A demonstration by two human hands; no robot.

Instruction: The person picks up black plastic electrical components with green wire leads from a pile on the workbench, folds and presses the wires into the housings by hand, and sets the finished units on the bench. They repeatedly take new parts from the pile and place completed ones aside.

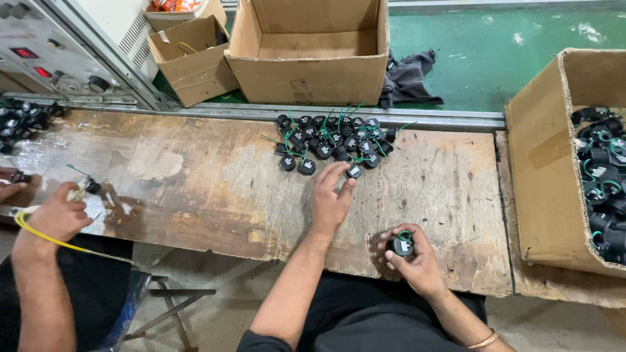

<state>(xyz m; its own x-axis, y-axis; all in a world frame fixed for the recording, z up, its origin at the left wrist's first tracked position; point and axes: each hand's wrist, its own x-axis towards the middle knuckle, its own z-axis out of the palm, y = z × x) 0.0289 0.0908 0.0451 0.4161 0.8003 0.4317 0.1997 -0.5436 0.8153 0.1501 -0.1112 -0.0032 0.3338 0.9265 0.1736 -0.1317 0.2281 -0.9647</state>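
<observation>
Right hand (412, 259) is wrapped around one small black part (402, 246) with a green wire looping off its top, fingers curled tight on it, holding it low at the near edge of the worn wooden bench (195, 189). Left hand (330, 199) is out ahead of it, palm down, fingers stretched to the near side of the pile of black parts (332, 140), with the fingertips touching one part at the edge (354, 171); the fingers are spread, not closed on anything. The two hands sit apart, the left further up the bench than the right.

The pile itself lies in the middle of the bench against a metal rail (424, 118), green wires sticking out of it in all directions. Beyond the rail runs a green belt (502, 58), carrying a large open cardboard box (312, 52), a smaller box (192, 58) to its left and a dark cloth (409, 79).

On the right, a cardboard box (541, 169) is packed with the same black, green-wired parts.

Over on the left, another person's hand (57, 214) rests on the bench, with a yellow cable (45, 238) running beside it and a single black part (92, 187) just past the fingers. Behind that sits a grey control panel (45, 55) with knobs and red displays, and more black parts (23, 120) heaped beside it.
</observation>
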